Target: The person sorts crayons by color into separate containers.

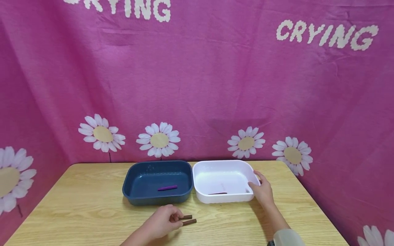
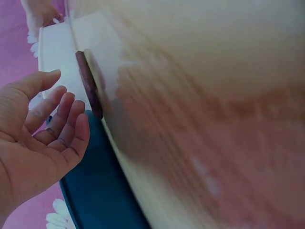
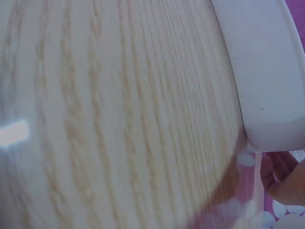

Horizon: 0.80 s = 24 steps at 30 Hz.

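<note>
My left hand point(image 1: 164, 220) is over the table in front of the two bins, its fingers loosely bent. Just past its fingertips, two short brown sticks point(image 1: 189, 222) show in the head view, partly hidden by the hand. In the left wrist view, a gap parts the thumb from the fingers, and one brown stick point(image 2: 89, 85) appears beyond them. At the white bin point(image 1: 215, 197), my right hand point(image 1: 263, 191) grips the right rim, thumb on the inside and fingers outside. A dark reddish stick point(image 1: 218, 193) lies in that bin.
A dark blue bin point(image 1: 157, 200) stands left of the white one, their rims side by side, with a purple stick point(image 1: 167, 188) inside. Both bins are near the back edge of the wooden table point(image 1: 83, 201). Behind hangs a pink flowered cloth point(image 1: 197, 85).
</note>
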Tool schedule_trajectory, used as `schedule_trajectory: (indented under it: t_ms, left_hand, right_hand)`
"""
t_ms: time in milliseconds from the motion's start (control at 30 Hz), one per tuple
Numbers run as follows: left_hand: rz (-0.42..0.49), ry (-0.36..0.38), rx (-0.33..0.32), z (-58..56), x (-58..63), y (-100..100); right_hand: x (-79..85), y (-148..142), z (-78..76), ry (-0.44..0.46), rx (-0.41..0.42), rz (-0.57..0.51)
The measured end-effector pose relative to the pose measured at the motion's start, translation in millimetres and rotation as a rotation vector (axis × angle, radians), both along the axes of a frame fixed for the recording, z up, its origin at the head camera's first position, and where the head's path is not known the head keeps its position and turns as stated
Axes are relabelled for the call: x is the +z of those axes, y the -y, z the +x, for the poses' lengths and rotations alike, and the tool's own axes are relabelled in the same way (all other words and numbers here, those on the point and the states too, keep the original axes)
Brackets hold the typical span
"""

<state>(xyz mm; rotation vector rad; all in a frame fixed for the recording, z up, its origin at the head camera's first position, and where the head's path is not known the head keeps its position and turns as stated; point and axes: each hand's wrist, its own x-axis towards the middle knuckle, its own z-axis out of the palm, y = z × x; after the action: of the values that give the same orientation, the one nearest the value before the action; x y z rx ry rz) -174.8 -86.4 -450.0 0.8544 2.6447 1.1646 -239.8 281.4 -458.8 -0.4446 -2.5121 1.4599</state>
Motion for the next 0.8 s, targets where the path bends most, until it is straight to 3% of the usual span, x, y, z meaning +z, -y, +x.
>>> schedule_trajectory:
  t_ms: [300, 567, 800]
  left_hand:
    - [-0.042, -0.006, 0.007, -1.3, -4.7, -3]
    - [-0.107, -0.087, 0.042, -2.3, -7.8, -12]
    - [-0.165, -0.093, 0.059, -0.6, -6.6, -21]
  right_hand:
    - [0.6, 0, 0.5, -0.005, 0.012, 0.016]
    - [-5.1, -3, -1.5, -0.069, -0.014, 0.018]
    - [-3.5, -1, -1.1, -0.024, -0.002, 0.024]
